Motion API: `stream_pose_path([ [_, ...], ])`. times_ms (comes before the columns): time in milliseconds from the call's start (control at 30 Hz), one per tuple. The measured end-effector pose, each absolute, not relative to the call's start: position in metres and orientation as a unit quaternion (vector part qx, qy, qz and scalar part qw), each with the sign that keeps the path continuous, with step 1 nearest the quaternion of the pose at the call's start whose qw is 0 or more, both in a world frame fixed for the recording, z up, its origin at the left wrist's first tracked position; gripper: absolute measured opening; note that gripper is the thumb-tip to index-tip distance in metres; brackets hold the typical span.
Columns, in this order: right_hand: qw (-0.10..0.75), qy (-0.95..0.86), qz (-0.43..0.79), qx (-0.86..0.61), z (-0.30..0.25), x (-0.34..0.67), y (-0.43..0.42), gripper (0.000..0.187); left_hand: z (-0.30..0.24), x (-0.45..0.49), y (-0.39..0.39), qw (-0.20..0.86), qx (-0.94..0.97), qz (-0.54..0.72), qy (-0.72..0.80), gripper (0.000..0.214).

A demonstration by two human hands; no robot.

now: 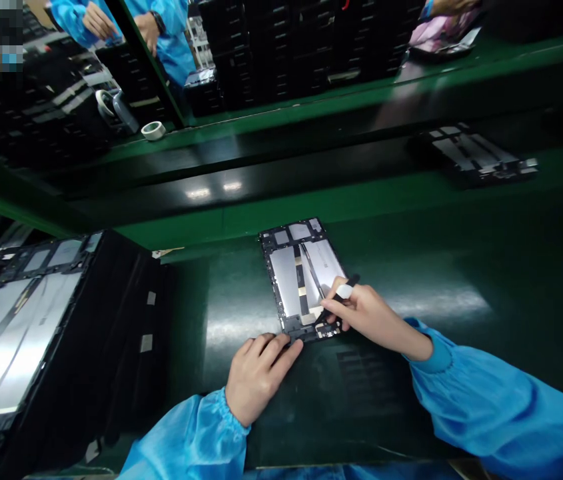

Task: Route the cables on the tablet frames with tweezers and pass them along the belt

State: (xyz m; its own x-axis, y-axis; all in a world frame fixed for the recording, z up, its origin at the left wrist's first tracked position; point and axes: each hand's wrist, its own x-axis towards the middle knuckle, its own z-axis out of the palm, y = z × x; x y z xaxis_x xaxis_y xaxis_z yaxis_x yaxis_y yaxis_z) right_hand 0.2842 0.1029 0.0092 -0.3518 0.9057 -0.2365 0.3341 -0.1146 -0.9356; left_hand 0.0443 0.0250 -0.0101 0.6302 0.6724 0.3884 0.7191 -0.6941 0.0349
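An opened tablet (284, 267) lies flat on the green bench, its silver battery plates and dark ribbon cables showing. My left hand (261, 373) rests at its near edge, fingers stretched out and fingertips against the frame's lower left corner. Over the tablet's lower right part, my right hand (361, 310) is closed around a slim black hand tool (354, 280) with a white band. The tool's lower end points at the connector area near the bottom of the tablet; its exact tip is hard to make out.
A tall stack of similar tablets (126, 320) stands at the left. Another stack of tablets (481, 157) sits at the back right. A tape roll (153, 130) is on the green ledge. Beyond it, a co-worker's blue sleeve (171, 53) shows among black stacks (301, 53).
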Motion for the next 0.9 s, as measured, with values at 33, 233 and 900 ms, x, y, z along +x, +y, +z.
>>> stream_pose_path([
  [33,0.263,-0.633,0.525,-0.504,0.009,0.287,0.100,0.026,-0.010,0.045,0.025,0.056,-0.900,-0.193,-0.386,0.033],
  [233,0.261,-0.689,0.468,-0.488,0.011,0.288,0.094,0.023,-0.013,0.044,0.026,0.034,-0.894,-0.207,-0.395,0.031],
  [900,0.286,-0.669,0.471,-0.498,0.013,0.284,0.094,0.027,-0.012,0.059,0.028,0.079,-0.892,-0.155,-0.417,0.036],
])
